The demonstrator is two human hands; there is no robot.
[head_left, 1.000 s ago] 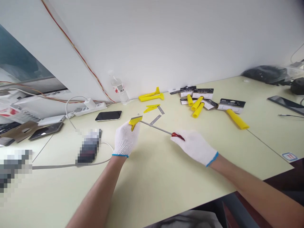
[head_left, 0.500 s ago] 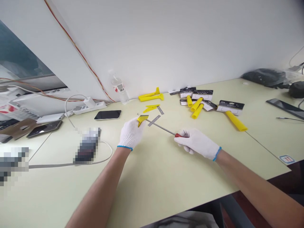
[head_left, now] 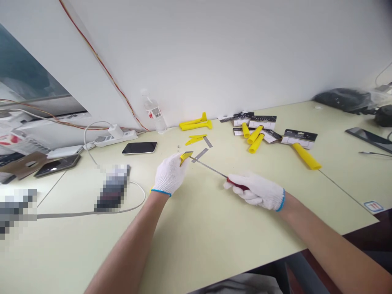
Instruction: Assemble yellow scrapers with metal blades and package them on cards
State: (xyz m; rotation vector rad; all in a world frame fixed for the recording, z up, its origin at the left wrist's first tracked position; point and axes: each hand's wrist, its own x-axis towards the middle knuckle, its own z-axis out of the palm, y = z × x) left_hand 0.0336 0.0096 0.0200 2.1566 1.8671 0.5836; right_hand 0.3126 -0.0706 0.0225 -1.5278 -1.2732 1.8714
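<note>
My left hand [head_left: 170,174], in a white knit glove with a blue cuff, is closed around a yellow plastic scraper [head_left: 185,156]; its head shows past the fingers and the glove hides most of its handle. My right hand [head_left: 259,190], gloved alike, grips the red handle of a long screwdriver [head_left: 237,184]. The shaft runs left and its tip meets the scraper head. Whether the tip sits in a screw is too small to tell. Just beyond lie flat grey metal blades [head_left: 200,155], thin yellow plastic pieces [head_left: 196,139] and tiny screws [head_left: 178,146].
Two yellow scraper handles [head_left: 196,124] lie near the wall by a clear bottle [head_left: 154,112]. Several yellow tubes with black-and-white cards [head_left: 299,138] lie at right. A black phone [head_left: 139,148], a power strip [head_left: 122,138] and cables occupy the left side.
My right fingers have shifted on the screwdriver, and more of the red handle shows. The scraper head and screwdriver tip have moved slightly right and toward me.
</note>
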